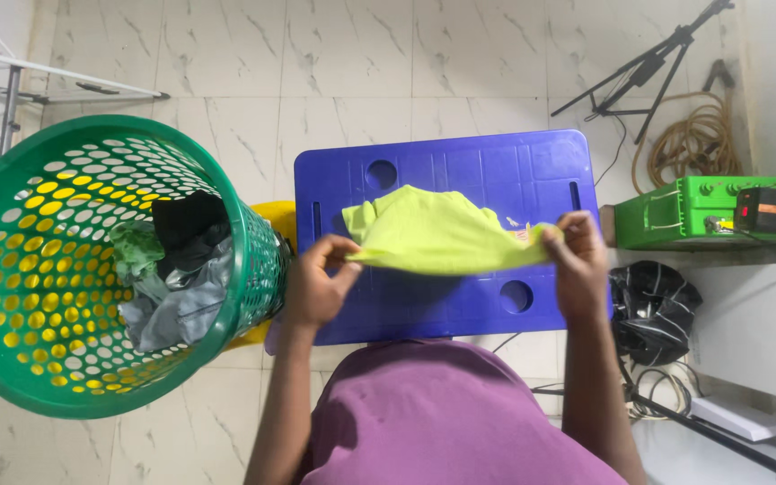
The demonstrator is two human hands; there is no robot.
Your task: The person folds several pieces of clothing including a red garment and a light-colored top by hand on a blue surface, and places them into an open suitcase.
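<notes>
Lime-green garment [437, 235] hangs stretched btwn both hands, just above the blue plastic table [460, 175], its upper part bunched and sagging toward the tabletop; can't tell if the cloth actually touches the surface. Left hand [316, 283] pinches the garment's left edge w/ thumb and fingertips, near the table's left side. Right hand [577, 260] is clenched round the right end, where a bit of pale printed fabric shows by the fingers. Both forearms come up from the bottom of the view, either side of a purple-clad torso [442, 422].

Table has two round cut-outs and narrow slots, and stands on a white marble-look tiled floor [226, 63].

Left of the table, just beside it, sits a green perforated laundry basket [11, 269] w/ yellow inner lining; inside are black, grey and green clothes [177, 269]. Something yellow [276, 220] peeks out btwn basket and table.

To the right: a green box-shaped device [675, 211], a coiled rope or hose [693, 135], a folded black tripod [648, 63], and a black bag [653, 301] w/ cables near it.
</notes>
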